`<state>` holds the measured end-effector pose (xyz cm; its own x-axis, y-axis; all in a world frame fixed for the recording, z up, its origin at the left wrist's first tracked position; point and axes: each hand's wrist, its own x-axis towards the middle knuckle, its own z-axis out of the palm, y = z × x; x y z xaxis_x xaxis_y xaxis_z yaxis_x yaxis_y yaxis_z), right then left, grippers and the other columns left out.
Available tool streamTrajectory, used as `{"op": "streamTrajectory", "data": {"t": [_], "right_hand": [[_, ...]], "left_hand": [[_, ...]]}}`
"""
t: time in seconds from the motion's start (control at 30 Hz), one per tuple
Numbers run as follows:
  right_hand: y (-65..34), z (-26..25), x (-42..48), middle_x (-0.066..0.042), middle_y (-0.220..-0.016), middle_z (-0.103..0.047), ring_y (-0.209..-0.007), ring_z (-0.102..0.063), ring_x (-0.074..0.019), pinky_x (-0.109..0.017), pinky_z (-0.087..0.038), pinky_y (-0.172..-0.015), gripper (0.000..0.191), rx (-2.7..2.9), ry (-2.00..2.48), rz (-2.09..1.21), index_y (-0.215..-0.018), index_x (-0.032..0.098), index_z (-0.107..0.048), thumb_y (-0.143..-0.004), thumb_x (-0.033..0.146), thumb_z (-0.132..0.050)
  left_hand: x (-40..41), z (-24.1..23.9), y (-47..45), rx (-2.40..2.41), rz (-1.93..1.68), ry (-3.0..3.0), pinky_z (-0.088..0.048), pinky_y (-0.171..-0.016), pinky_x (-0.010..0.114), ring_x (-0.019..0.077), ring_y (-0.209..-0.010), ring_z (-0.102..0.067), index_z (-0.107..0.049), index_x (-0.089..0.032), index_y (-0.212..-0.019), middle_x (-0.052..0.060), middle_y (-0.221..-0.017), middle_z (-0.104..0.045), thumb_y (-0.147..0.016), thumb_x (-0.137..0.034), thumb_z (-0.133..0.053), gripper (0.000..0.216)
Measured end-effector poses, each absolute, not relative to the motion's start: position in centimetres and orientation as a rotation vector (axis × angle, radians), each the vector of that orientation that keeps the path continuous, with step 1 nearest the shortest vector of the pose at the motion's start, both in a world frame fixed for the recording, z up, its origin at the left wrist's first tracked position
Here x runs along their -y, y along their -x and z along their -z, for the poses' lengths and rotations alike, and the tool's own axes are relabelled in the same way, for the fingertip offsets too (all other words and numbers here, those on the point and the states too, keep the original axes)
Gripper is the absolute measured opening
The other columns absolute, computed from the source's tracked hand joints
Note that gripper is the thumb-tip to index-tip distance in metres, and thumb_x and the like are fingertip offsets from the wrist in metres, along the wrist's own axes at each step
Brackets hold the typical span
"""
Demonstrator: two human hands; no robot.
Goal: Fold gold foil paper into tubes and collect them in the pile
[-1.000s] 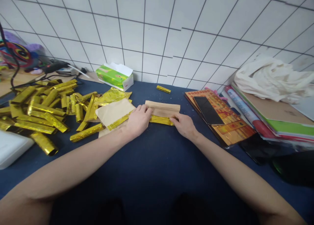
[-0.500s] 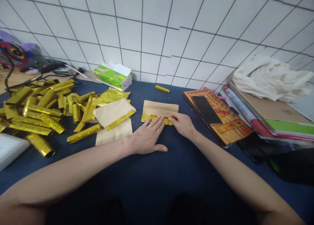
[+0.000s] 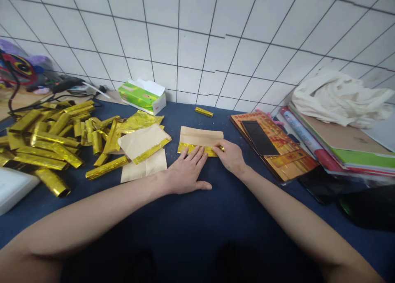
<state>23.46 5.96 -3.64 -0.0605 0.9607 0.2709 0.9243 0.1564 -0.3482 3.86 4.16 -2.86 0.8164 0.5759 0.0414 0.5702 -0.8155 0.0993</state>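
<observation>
A sheet of tan paper [image 3: 202, 135] with a folded gold foil strip along its near edge lies in front of me. My left hand [image 3: 188, 170] rests flat, its fingertips pressing on the gold strip and its thumb stretched to the right. At the strip's right end my right hand [image 3: 231, 156] has its fingers curled and pinched on the paper's edge. To the left, more tan sheets with a gold edge [image 3: 143, 143] lie overlapping, partly under my left forearm. A small gold foil roll [image 3: 204, 112] sits beyond the sheet.
A heap of gold foil tubes [image 3: 46, 135] covers the left side, near a green tissue box [image 3: 142, 96]. On the right, a black phone [image 3: 259, 138] lies on an orange printed board [image 3: 293, 163], beside stacked folders [image 3: 364, 157] and a white cloth [image 3: 342, 98]. A tiled wall stands behind.
My right fingers have slid slightly to the right along the gold strip, to its right end. The left hand stays flat in nearly the same place.
</observation>
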Motion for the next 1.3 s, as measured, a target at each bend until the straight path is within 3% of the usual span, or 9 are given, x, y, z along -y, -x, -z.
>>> {"op": "streamTrajectory", "data": {"t": [0.2,0.33,0.5,0.83,0.97,1.1,1.2,1.3], "right_hand": [[-24.4,3.2,-6.1,-0.003,-0.08,-0.066,-0.072,-0.059,-0.0184,-0.029,-0.04,-0.063,0.016,1.938,1.855,0.027,-0.078,0.021,-0.062,-0.081,0.027,-0.048],[-23.7,2.4,-4.7,-0.009,-0.09,-0.066,-0.086,-0.058,-0.0211,-0.033,-0.042,-0.077,0.025,2.047,1.588,0.263,-0.085,0.018,-0.065,-0.086,0.025,-0.04],[-22.0,2.6,-2.9,-0.008,-0.102,-0.066,-0.098,-0.058,-0.02,-0.035,-0.042,-0.089,0.027,2.42,1.168,0.17,-0.098,0.017,-0.065,-0.087,0.024,-0.041],[-22.3,3.3,-2.9,-0.015,-0.13,-0.048,-0.122,-0.043,-0.0245,-0.046,-0.033,-0.101,0.042,2.502,1.437,0.048,-0.122,0.01,-0.05,-0.087,0.031,-0.042],[-23.2,3.4,-3.9,-0.013,-0.119,-0.058,-0.112,-0.051,-0.0233,-0.041,-0.039,-0.096,0.035,2.168,1.502,-0.062,-0.112,0.012,-0.058,-0.086,0.029,-0.042],[-24.8,3.7,-5.8,-0.009,-0.096,-0.067,-0.081,-0.061,-0.0191,-0.037,-0.047,-0.077,0.029,1.668,1.648,-0.399,-0.101,0.016,-0.061,-0.079,0.029,-0.047],[-25.4,3.4,-7.0,-0.004,-0.077,-0.066,-0.049,-0.051,-0.0099,-0.026,-0.043,-0.052,0.035,1.421,1.559,-0.759,-0.102,0.012,-0.059,-0.073,0.03,-0.053],[-25.2,2.7,-7.1,0.005,-0.055,-0.055,-0.04,-0.041,-0.0063,-0.022,-0.033,-0.045,0.042,1.4,1.47,-0.949,-0.105,0.011,-0.059,-0.068,0.032,-0.058]], "left_hand": [[-3.7,2.8,-4.0,-1.006,-0.1,-2.899,-0.009,-0.105,0.054,0.0319,-0.135,-0.009,-0.024,-0.008,-0.138,0.02,-0.145,-0.018,-0.076,-0.073,-0.016,0.09],[-3.6,3.0,-4.2,-1.029,-0.093,-2.903,-0.009,-0.104,0.057,0.0341,-0.135,-0.01,-0.023,-0.006,-0.138,0.022,-0.145,-0.017,-0.075,-0.073,-0.015,0.093],[-3.5,3.4,-4.4,-1.136,-0.089,-2.883,-0.012,-0.102,0.059,0.0356,-0.134,-0.009,-0.026,-0.003,-0.137,0.024,-0.144,-0.018,-0.075,-0.074,-0.016,0.095],[-3.1,3.1,-4.6,-1.265,-0.086,-2.846,-0.014,-0.102,0.06,0.0352,-0.134,-0.009,-0.024,-0.003,-0.138,0.022,-0.144,-0.02,-0.075,-0.074,-0.017,0.095],[-3.0,3.0,-4.5,-1.264,-0.075,-2.844,-0.014,-0.102,0.059,0.0348,-0.135,-0.01,-0.025,-0.003,-0.137,0.023,-0.144,-0.017,-0.075,-0.074,-0.014,0.095],[-3.1,2.9,-4.4,-1.256,-0.089,-2.844,-0.013,-0.103,0.059,0.0332,-0.135,-0.009,-0.024,-0.004,-0.138,0.022,-0.145,-0.016,-0.075,-0.074,-0.012,0.095],[-3.3,3.1,-4.2,-1.212,-0.08,-2.855,-0.011,-0.104,0.058,0.0316,-0.136,-0.006,-0.023,-0.005,-0.138,0.021,-0.145,-0.015,-0.075,-0.074,-0.01,0.094],[-3.5,3.1,-4.0,-1.159,-0.069,-2.858,-0.009,-0.104,0.057,0.0314,-0.136,-0.006,-0.022,-0.007,-0.139,0.019,-0.146,-0.014,-0.075,-0.074,-0.009,0.094]]}}
